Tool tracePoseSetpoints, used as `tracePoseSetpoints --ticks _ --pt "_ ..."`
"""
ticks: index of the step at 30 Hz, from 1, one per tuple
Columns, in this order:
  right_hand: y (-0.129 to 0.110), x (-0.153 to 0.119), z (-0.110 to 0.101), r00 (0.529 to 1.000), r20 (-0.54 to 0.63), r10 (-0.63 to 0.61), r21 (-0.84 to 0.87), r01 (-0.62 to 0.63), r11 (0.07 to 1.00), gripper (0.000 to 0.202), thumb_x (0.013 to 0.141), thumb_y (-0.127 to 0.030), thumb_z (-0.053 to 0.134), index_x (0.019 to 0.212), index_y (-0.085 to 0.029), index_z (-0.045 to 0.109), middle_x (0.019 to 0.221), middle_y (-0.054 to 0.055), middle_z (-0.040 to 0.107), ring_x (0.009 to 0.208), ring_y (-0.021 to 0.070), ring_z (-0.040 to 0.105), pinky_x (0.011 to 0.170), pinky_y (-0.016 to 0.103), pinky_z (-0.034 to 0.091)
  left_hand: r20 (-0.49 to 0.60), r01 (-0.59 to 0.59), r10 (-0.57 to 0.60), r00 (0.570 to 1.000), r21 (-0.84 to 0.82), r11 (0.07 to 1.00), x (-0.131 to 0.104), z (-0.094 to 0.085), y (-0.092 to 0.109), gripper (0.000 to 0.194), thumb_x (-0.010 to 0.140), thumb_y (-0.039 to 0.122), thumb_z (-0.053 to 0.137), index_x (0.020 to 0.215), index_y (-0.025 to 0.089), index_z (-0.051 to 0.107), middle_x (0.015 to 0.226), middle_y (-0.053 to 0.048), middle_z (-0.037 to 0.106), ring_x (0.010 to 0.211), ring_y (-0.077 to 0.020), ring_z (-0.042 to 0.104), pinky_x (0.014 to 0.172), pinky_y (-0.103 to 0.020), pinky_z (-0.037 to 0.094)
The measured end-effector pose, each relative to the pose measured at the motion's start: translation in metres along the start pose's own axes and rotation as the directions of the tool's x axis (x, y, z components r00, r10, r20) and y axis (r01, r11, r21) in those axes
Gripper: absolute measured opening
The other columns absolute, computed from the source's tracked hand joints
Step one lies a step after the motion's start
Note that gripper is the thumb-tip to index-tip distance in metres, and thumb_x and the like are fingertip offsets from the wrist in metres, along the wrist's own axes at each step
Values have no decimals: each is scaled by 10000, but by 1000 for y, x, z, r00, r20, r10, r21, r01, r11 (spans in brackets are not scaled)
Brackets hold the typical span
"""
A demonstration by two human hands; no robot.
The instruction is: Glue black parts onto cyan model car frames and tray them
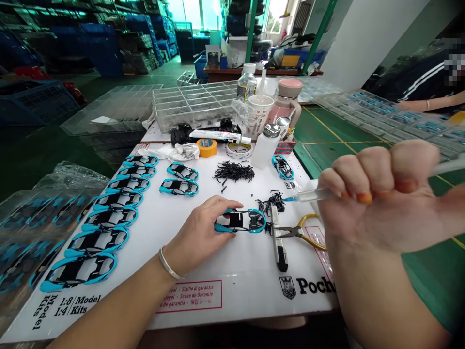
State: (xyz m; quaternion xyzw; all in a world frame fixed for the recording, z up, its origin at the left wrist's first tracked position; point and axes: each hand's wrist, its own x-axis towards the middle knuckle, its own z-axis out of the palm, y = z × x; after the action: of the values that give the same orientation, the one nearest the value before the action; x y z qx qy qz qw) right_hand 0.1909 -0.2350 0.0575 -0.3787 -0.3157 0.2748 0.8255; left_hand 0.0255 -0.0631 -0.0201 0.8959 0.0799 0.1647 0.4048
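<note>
My left hand [203, 228] grips the rear end of a blue-and-black model car body frame [250, 220] lying on the white board, thumb and fingers on either side. My right hand [378, 194], raised close to the camera, is closed around a slim translucent tool [308, 195] with a blue tip pointing left; its exact kind is unclear. Below that tip lies a small heap of black curved parts [276, 199]. A utility knife [279, 242] lies right of the held frame, touched by the jaws of yellow-handled pliers [305, 231].
More blue car frames [105, 218] line the left side, two [179, 186] nearer the middle. A larger black heap [234, 171], yellow tape [206, 147], a white bottle [267, 145], a cup [259, 114] and a divided tray [196, 104] stand behind. Another person's arm [432, 103] is at right.
</note>
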Motion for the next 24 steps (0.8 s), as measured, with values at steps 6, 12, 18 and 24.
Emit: tracePoseSetpoints --ticks 6,12,18,24 --pt "14 -1 17 990 14 -140 159 136 978 608 841 -560 573 531 -176 218 455 -54 190 407 66 257 406 226 260 -58 -403 447 893 339 850 -4 10 12 590 756 -48 557 1294 162 438 1084 -87 608 1077 -218 536 978 -445 473" --pt "18 0 17 970 161 -182 208 147 967 597 834 -618 476 500 -184 238 395 -49 191 340 79 250 346 234 214 -110 -527 616 780 414 742 -6 15 17 607 778 -63 561 1311 172 388 1042 -82 602 987 -187 566 973 -490 487" --pt "18 -5 20 974 124 -189 226 158 961 527 817 -532 491 503 -187 245 407 -51 185 342 76 241 357 227 214 -156 -516 630 761 444 733 -5 14 18 644 773 -36 607 1322 220 390 1003 -63 613 973 -198 580 954 -500 507" --pt "20 -7 24 980 96 -175 231 149 961 494 796 -501 486 491 -188 254 402 -54 170 328 73 223 349 223 207 -157 -533 641 751 430 729 -5 15 17 645 749 -39 630 1306 197 406 978 -71 613 972 -208 591 955 -506 507"
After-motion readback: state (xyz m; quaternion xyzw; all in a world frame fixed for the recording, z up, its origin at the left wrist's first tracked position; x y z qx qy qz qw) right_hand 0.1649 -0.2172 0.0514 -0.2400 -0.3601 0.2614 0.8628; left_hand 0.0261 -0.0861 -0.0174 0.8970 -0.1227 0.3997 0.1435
